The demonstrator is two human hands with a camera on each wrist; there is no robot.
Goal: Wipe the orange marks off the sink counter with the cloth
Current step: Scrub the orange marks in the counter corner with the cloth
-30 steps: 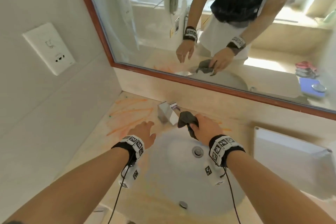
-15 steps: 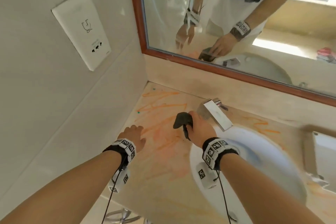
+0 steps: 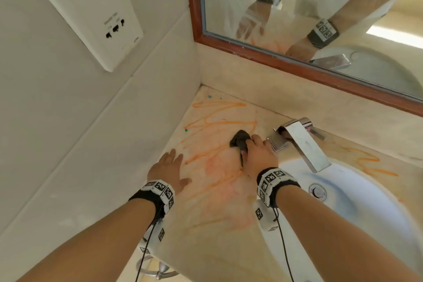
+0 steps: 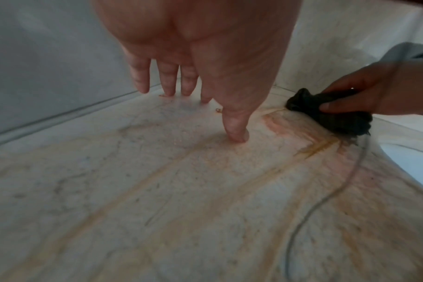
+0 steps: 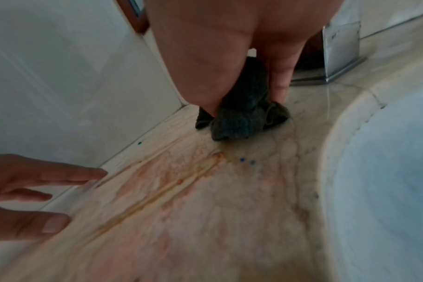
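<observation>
Orange scribbles (image 3: 215, 121) cover the beige marble counter (image 3: 206, 247) left of the basin, with smeared orange streaks (image 5: 181, 183) nearer me. My right hand (image 3: 258, 155) grips a bunched dark grey cloth (image 3: 240, 142) and holds it down on the counter beside the tap base; the cloth (image 5: 239, 118) bulges out below the fingers. My left hand (image 3: 169, 167) lies flat on the counter by the side wall, fingers straight, thumb tip (image 4: 237, 133) pressing the stone. From the left wrist view the cloth (image 4: 336, 114) sits at the right in my other hand.
A chrome tap (image 3: 299, 142) stands right of the cloth, over the white basin (image 3: 357, 217) with its drain (image 3: 317, 191). More orange marks (image 3: 370, 165) lie beyond the tap. A tiled wall with a socket plate (image 3: 96, 7) closes the left; a wood-framed mirror (image 3: 229, 46) runs behind.
My view has swung left and closer to the counter corner. The right hand carried the cloth from over the basin to the marks left of the tap. The left hand settled flat.
</observation>
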